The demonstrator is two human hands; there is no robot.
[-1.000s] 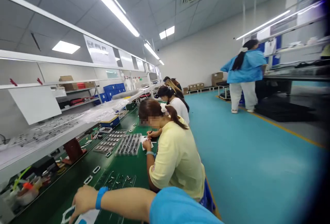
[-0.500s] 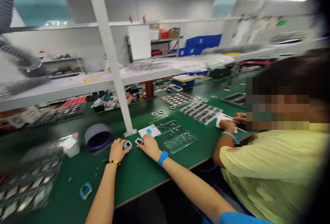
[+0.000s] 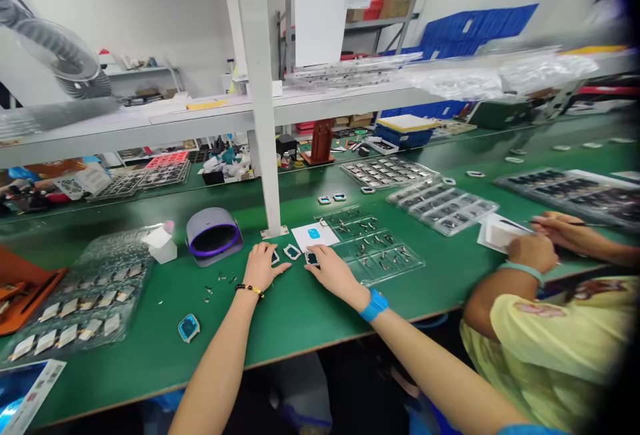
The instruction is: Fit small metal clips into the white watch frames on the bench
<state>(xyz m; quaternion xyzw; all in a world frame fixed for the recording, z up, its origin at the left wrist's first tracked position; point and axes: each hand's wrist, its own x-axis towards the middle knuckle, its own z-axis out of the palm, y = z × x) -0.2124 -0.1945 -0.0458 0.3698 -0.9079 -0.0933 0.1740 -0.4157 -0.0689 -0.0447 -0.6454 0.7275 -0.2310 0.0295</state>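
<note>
My left hand [image 3: 261,267] rests low over the green bench, its thumb stretched away from the fingers. A small watch-case frame [image 3: 275,258] shows beside its fingertips, partly hidden by them. Between my hands lies another pale watch-case frame [image 3: 292,252], untouched. My right hand [image 3: 334,272] has thumb and fingers round a third watch-case frame [image 3: 312,259], at the near edge of a white sheet [image 3: 327,237] bearing a blue piece. Right of that hand is a clear compartment tray [image 3: 417,262] with small metal parts. A blue-faced watch case [image 3: 189,328] lies left of my left forearm.
A grey-purple hollow housing [image 3: 214,233] and white paper box [image 3: 163,245] stand left. A tray of flat pieces [image 3: 120,335] lies farther left. The white post [image 3: 263,121] rises ahead under a shelf. A co-worker's hands [image 3: 545,241] hold a thin tool at right.
The view has swung right and down, so the scene is shifted and closer. My left thumb has spread from the fingers, and a frame now shows lying between my hands.
</note>
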